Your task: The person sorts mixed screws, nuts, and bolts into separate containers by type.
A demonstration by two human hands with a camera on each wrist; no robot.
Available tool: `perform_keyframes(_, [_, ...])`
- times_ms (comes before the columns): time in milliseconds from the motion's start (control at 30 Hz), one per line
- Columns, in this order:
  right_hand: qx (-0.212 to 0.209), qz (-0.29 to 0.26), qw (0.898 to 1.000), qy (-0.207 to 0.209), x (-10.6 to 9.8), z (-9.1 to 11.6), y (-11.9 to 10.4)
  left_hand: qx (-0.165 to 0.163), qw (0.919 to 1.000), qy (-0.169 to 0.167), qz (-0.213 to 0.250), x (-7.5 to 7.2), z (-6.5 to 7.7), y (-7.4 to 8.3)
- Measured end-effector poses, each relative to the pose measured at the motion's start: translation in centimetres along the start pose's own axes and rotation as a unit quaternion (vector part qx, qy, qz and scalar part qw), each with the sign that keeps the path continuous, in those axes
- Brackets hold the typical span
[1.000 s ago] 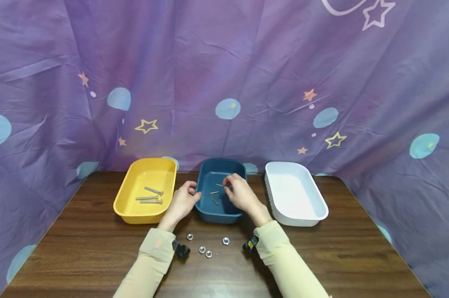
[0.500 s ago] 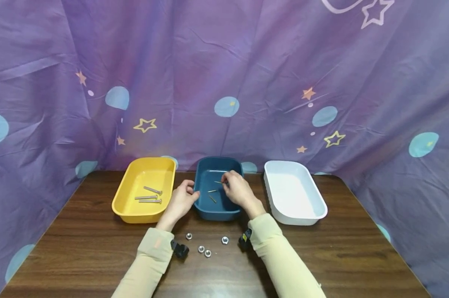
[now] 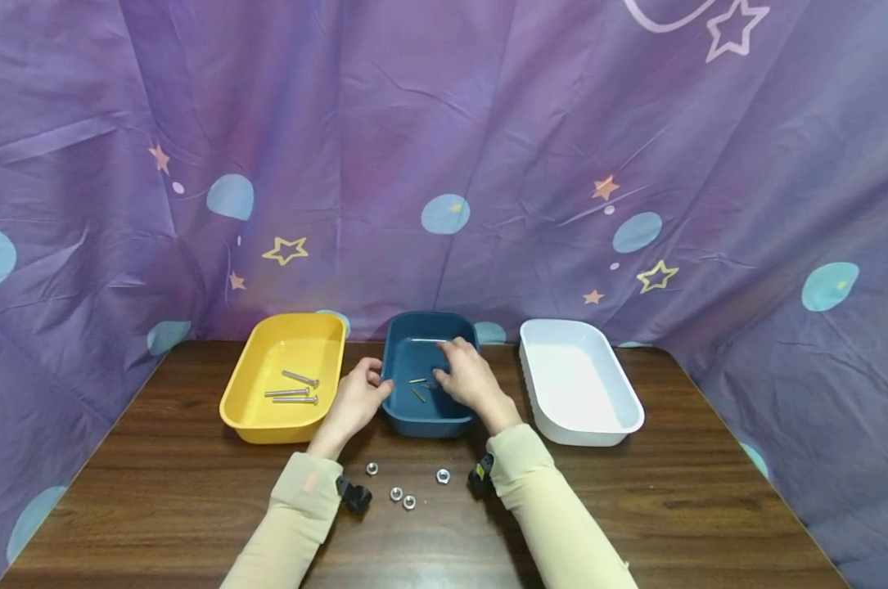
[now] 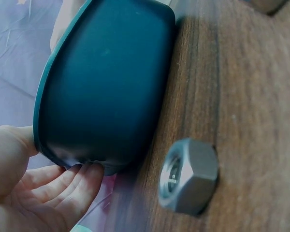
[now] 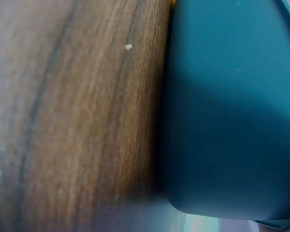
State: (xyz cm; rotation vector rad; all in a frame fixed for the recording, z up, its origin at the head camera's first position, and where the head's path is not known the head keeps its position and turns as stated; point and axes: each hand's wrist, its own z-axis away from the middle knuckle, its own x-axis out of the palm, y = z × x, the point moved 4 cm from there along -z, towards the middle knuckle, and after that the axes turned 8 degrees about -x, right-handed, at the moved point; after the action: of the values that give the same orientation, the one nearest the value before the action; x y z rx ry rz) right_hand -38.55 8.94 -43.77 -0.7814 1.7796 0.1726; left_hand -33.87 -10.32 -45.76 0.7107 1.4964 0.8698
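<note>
In the head view the dark blue tray (image 3: 430, 427) stands mid-table between both hands. My left hand (image 3: 355, 401) grips its left side; the left wrist view shows the thumb at the rim and fingers against the outer wall. My right hand (image 3: 469, 378) hovers over the tray's right half, thumb and forefinger spread apart with nothing seen between them. Two thin brass-coloured pins (image 3: 419, 395) lie on the tray floor, and a faint blurred streak shows near the right thumb. In the right wrist view the tray's wall (image 5: 232, 121) hides the right fingers.
A yellow tray (image 3: 245, 421) holding three long bolts (image 3: 295, 400) stands left. The white tray (image 3: 579, 384) stands right. Several hex nuts (image 3: 443, 476) lie on the wooden table (image 3: 156, 507) in front, one nut (image 4: 189, 176) close in the left wrist view. A purple curtain hangs behind.
My right thumb and forefinger have parted, and the thin pin that was between them has left their grip. The blue tray shifted slightly left earlier. My left hand keeps its hold.
</note>
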Motion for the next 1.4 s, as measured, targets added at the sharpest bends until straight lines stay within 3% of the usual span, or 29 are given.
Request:
perform_keyframes(567, [-0.004,-0.008,1.000,0.027,-0.1,-0.1,0.0,0.000,1.0000,-0.001,0.002,-0.3,0.1,0.2])
perform_keyframes(833, [-0.019,-0.018,0.998,0.061,-0.1,0.1,0.0,0.000,1.0000,0.001,0.002,-0.4,0.1,0.2])
perform_keyframes(1100, [-0.056,-0.076,0.985,0.143,-0.5,0.2,0.3,0.002,1.0000,0.003,0.004,-0.4,0.1,0.1])
perform_keyframes(1233, [-0.053,-0.117,0.979,0.160,-1.3,0.5,0.6,0.010,0.9999,0.000,0.006,-0.2,0.1,0.1])
perform_keyframes(1400, [-0.056,-0.123,0.975,0.178,-3.2,0.7,0.7,0.021,0.9998,0.003,0.006,-0.1,0.1,0.1])
